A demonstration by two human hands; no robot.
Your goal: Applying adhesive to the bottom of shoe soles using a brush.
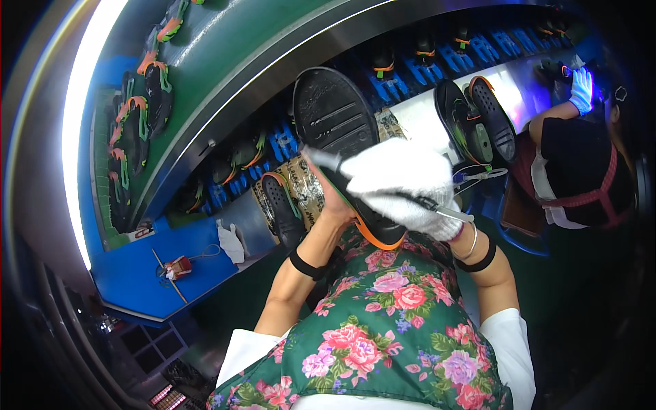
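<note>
A black shoe [335, 109] with an orange rim at its near end is tilted in front of me. Its ridged, dark broad face points up. My bare left hand [332, 197] is closed around the shoe's left edge; its fingers are partly hidden behind the shoe. Over the middle of the shoe is my right hand [403, 184] in a white knitted glove, fingers closed round a slim pen-like tool [454, 213]. The tool's pale rear end sticks out by my right wrist. A blurred whitish piece beyond the glove fingers reaches the left edge of the shoe.
A black shoe [283, 212] lies left of my hands by brown printed wrapping; a pair of shoes [471, 123] lies right. Blue racks bearing shoes line the conveyor behind. A blue table [137, 273] holds a red device. A co-worker with a white glove [581, 91] works at far right.
</note>
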